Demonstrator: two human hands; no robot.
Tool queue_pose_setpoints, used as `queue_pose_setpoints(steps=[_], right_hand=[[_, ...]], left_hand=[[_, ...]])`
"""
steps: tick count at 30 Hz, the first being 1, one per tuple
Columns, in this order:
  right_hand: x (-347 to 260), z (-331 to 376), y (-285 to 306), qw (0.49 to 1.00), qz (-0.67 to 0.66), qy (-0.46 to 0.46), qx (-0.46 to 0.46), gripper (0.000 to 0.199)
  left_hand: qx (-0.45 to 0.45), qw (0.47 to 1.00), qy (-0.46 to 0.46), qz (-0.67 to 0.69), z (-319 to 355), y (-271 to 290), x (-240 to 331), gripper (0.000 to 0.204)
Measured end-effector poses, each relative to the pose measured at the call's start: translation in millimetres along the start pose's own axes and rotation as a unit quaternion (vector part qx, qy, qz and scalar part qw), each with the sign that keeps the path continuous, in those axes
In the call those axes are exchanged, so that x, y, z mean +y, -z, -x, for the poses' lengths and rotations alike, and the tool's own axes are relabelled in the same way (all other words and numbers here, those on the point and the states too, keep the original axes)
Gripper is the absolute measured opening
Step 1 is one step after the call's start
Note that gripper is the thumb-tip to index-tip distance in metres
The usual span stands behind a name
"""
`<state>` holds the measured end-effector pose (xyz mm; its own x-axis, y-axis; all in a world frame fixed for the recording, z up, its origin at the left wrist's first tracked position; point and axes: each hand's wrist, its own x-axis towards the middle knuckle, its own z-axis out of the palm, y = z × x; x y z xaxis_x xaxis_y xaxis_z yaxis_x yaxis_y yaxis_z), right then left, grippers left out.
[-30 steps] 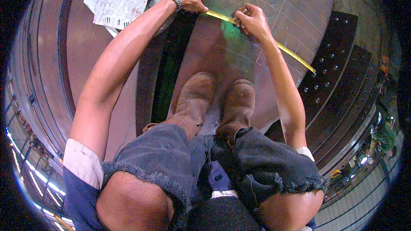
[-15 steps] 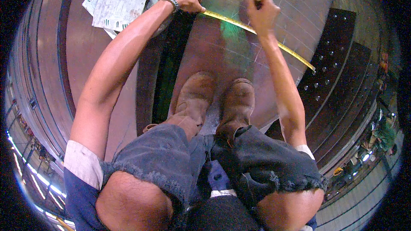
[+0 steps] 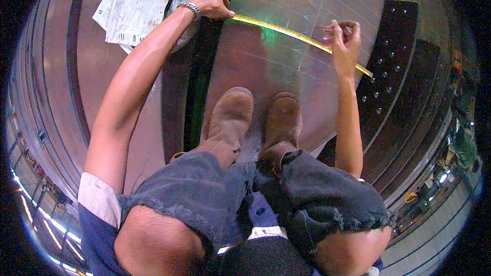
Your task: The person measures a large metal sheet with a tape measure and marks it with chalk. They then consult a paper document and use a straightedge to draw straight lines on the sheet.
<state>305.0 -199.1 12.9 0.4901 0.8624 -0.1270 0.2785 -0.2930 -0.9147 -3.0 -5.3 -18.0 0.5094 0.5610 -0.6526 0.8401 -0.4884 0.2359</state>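
Observation:
A yellow tape measure (image 3: 279,30) lies stretched across a dark steel plate (image 3: 245,71) marked with thin pale lines. At the plate's left edge my left hand (image 3: 210,3), a chain bracelet on its wrist, is closed on the tape's left end; whether a case is inside the hand cannot be seen. My right hand (image 3: 346,43) is over the tape's right part, its fingers bent and pinched together. Something pale shows at the fingertips, too small to name. The tape's far end reaches the plate's right edge.
White marked sheets (image 3: 138,7) lie beyond my left forearm. My brown boots (image 3: 231,112) stand on the plate. To the right are dark plates with several bright round spots (image 3: 390,54). A dark gap (image 3: 197,92) runs along the plate's left side.
My right hand has moved right along the tape, and its fingers have lifted from a tighter curl. My left hand keeps its hold; the view has shifted slightly.

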Motion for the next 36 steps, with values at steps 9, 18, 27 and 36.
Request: queue_pose_setpoints(steps=[9, 18, 27, 36], right_hand=[[42, 17, 79, 0.997, 0.027, -0.034, 0.070, 0.018], [50, 25, 80, 0.997, -0.010, -0.065, 0.045, 0.011], [61, 27, 75, 0.994, 0.052, -0.060, 0.080, 0.010], [85, 33, 111, 0.922, 0.287, -0.092, 0.242, 0.030]], left_hand=[[-0.029, 1.000, 0.000, 0.010, 3, 6, 3, 0.055], [-0.015, 1.000, -0.013, -0.001, 0, 4, 0, 0.058], [0.019, 0.999, -0.029, 0.017, 2, -2, -8, 0.058], [0.057, 0.996, -0.065, 0.017, 0, -13, -21, 0.050]])
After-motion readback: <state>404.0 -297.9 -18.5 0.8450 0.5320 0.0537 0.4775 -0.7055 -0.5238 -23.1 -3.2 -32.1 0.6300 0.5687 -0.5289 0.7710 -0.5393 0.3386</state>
